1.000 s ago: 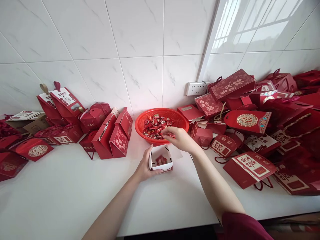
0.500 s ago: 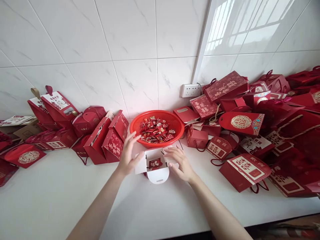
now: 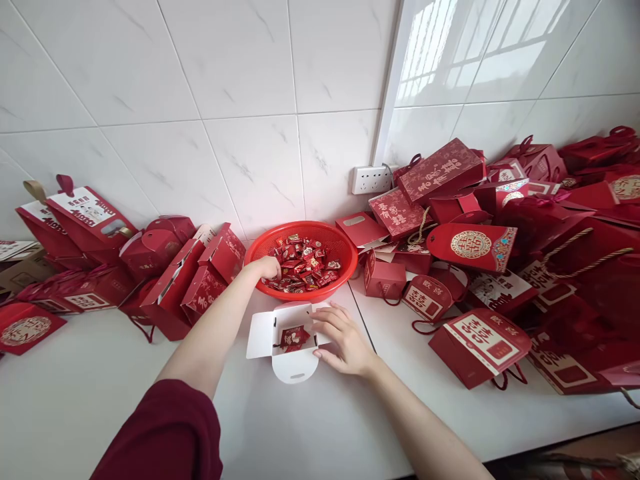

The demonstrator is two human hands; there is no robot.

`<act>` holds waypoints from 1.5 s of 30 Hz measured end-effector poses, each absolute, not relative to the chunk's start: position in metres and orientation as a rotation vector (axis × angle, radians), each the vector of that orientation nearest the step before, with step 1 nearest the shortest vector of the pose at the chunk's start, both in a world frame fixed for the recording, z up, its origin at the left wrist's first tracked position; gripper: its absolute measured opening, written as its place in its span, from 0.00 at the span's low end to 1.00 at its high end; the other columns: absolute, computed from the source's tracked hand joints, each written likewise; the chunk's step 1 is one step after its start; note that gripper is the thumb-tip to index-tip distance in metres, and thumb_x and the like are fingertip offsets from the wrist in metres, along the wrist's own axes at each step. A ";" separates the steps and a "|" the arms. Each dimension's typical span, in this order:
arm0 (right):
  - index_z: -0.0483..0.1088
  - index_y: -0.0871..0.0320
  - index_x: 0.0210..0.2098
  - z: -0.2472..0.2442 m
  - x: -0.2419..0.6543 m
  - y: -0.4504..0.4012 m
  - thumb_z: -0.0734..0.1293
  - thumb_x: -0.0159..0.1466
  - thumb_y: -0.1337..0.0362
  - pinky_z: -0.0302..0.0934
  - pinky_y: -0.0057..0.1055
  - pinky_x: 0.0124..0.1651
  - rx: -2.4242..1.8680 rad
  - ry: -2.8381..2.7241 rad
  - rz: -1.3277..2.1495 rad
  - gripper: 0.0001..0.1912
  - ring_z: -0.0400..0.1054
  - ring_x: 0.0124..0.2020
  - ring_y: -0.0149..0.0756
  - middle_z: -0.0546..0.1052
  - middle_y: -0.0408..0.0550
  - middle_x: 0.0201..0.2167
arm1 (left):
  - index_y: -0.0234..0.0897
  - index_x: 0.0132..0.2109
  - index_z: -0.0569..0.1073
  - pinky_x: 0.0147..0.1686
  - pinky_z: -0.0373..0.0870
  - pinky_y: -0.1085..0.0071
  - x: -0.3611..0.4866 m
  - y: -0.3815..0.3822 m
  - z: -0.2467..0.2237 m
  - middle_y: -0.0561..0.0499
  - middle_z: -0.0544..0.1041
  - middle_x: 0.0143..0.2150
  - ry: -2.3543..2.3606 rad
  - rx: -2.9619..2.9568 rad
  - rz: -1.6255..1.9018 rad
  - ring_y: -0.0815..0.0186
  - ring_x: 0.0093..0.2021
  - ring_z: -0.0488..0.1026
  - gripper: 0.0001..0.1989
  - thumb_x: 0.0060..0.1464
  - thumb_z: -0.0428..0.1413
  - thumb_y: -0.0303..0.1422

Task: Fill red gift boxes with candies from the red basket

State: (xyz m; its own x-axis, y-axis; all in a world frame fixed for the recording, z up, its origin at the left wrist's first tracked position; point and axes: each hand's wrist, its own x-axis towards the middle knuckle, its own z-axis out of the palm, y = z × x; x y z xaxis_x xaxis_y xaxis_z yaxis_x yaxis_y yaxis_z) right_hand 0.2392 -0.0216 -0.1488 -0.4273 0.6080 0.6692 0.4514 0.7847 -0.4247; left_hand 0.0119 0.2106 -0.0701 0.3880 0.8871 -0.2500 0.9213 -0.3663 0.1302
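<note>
Closest to me, a dark red sleeve (image 3: 165, 433) covers the person's left upper arm above the white counter (image 3: 300, 433). A white-lined box (image 3: 295, 373) stands open on that counter, just in front of the basket, one flap out to the left and a slotted one toward the person. A few red packets (image 3: 294, 338) lie inside. The right hand (image 3: 350, 343) rests at the box's right side, fingers loosely spread. The left hand (image 3: 267, 268) reaches past it into the red basket (image 3: 320, 295), fingertips among wrapped sweets (image 3: 310, 263); whether it grips any, I can't tell. Red cartons (image 3: 205, 283) stand to the left, and a jumble of gift boxes (image 3: 483, 340) sprawls to the right. Behind are a white socket strip (image 3: 371, 180) and the tiled wall (image 3: 240, 60).
</note>
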 end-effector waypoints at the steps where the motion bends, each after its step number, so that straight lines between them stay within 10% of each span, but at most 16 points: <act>1: 0.68 0.52 0.52 -0.148 0.239 -0.021 0.63 0.67 0.51 0.48 0.56 0.68 -0.792 -2.093 0.233 0.19 0.66 0.58 0.49 0.73 0.55 0.55 | 0.36 0.54 0.71 0.48 0.75 0.60 0.012 0.215 -0.076 0.44 0.73 0.54 1.605 2.386 -0.244 0.61 0.49 0.74 0.15 0.64 0.55 0.37; 21: 0.67 0.52 0.53 -0.147 0.241 -0.022 0.63 0.68 0.55 0.55 0.53 0.65 -0.850 -2.085 0.343 0.16 0.64 0.60 0.49 0.72 0.54 0.57 | 0.36 0.55 0.71 0.49 0.75 0.58 0.015 0.225 -0.093 0.43 0.73 0.54 1.560 2.339 -0.539 0.60 0.50 0.74 0.16 0.64 0.55 0.37; 35: 0.67 0.52 0.53 -0.145 0.241 -0.027 0.64 0.68 0.56 0.55 0.53 0.64 -0.843 -2.092 0.322 0.16 0.64 0.60 0.49 0.72 0.54 0.57 | 0.40 0.56 0.73 0.58 0.68 0.65 0.035 0.085 -0.022 0.50 0.77 0.55 1.282 2.521 0.896 0.62 0.56 0.73 0.15 0.65 0.52 0.36; 45: 0.60 0.52 0.61 -0.146 0.236 -0.033 0.64 0.68 0.58 0.51 0.56 0.67 -0.882 -2.020 0.334 0.23 0.59 0.65 0.49 0.65 0.56 0.64 | 0.47 0.64 0.66 0.65 0.62 0.55 -0.019 -0.015 -0.094 0.47 0.67 0.64 1.228 2.384 1.166 0.55 0.64 0.64 0.22 0.64 0.52 0.36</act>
